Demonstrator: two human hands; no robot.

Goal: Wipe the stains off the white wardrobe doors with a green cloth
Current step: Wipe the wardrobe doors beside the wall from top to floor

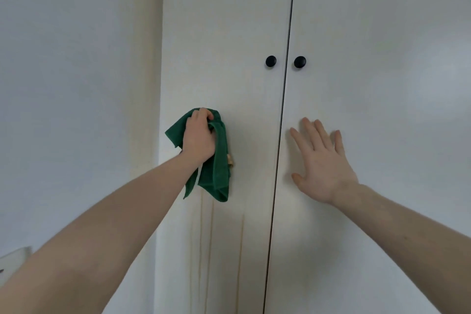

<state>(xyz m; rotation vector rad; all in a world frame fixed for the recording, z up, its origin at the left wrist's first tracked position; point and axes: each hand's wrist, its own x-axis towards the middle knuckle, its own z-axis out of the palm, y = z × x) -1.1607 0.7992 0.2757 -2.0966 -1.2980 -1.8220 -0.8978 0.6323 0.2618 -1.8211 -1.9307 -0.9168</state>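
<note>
Where white wall point(76, 84) ends, stained wardrobe doors point(224, 33), black knobs point(271, 61)

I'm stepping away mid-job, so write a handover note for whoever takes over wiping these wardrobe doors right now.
Left hand: grips the bunched green cloth against the left wardrobe door, below the level of its black knob.
Right hand: open, fingers spread, flat on the right wardrobe door.
Stains: a small tan blotch shows at the cloth's right edge; faint brownish drip streaks run down the left door beneath the cloth.
Done: cannot tell how much is wiped; the area above the cloth looks clean.
Left: the blotch, the streaks below, then check the right door, which shows no obvious stain.
</note>
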